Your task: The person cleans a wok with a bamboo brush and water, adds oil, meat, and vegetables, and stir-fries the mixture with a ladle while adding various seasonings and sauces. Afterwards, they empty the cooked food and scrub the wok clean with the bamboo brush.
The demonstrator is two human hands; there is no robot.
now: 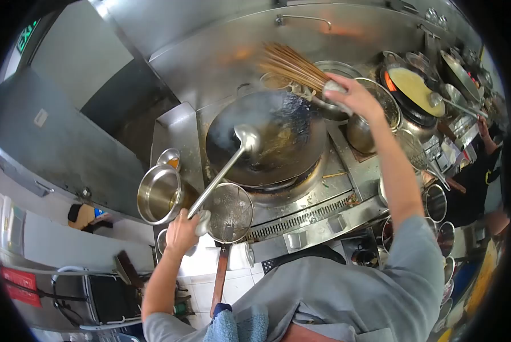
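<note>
My left hand (182,232) is closed round the handle of a steel ladle (222,171), with some pale cloth at the fingers. The ladle's bowl hangs over the left part of a large dark wok (278,162), where thin smoke or steam shows. In my right hand (355,98) is the bound end of a bamboo wok brush (294,64). Its spread bristles point up and left above the wok's far rim. Water or wet sheen glints on the wok's far right side.
A wire strainer (228,214) with a wooden handle and a steel pot (159,195) lie at the near left. To the right stand another pot (363,135) and a second wok (414,91) holding yellowish liquid. Another person's hand (484,126) is at the far right.
</note>
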